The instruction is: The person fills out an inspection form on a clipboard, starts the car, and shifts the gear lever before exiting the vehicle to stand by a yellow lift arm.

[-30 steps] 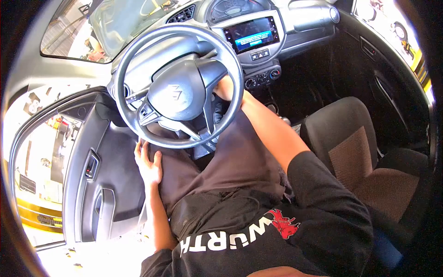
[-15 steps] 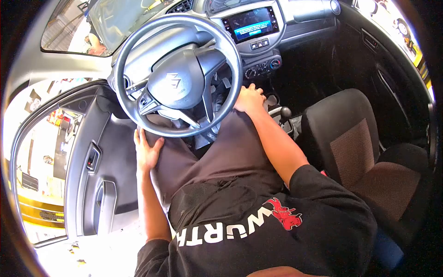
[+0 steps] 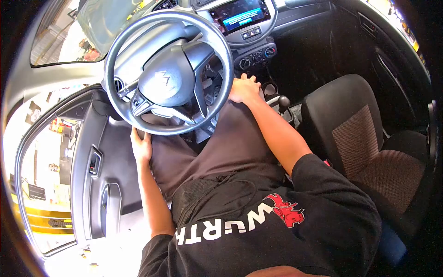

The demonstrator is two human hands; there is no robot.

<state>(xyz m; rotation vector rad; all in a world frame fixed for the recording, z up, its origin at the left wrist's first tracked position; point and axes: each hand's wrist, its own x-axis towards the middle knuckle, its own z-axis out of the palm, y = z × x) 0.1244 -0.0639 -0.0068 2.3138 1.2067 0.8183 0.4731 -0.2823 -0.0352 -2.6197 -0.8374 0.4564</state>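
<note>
The driver's seat of a car is occupied, the door (image 3: 99, 184) beside it stands open, and the passenger seat (image 3: 364, 138) holds nothing. Nothing is gripped at this moment, so the work under the wheel (image 3: 168, 74) is judged to be either finished or paused; what was reached for there cannot be told, since the spot lies hidden behind the rim. The wheel sits just above the thighs, with the lit screen (image 3: 237, 16) and the climate knobs (image 3: 256, 56) beyond it. The right hand (image 3: 244, 90) is laid palm down on the right knee, just beside the rim and near the gear knob (image 3: 284, 100), its fingers (image 3: 241, 81) loosely together and clamped on nothing. The left hand (image 3: 140, 147) is pressed against the left thigh just under the rim, fingers together and flat, holding nothing. Against the frame a second ago, the right hand is drawn out from behind the wheel, where it was pushed in past the rim, and is settled back on the knee. The left hand is kept at nearly the same place, slid slightly toward the rim. The view is shifted a little, so the dashboard is cut higher.
</note>
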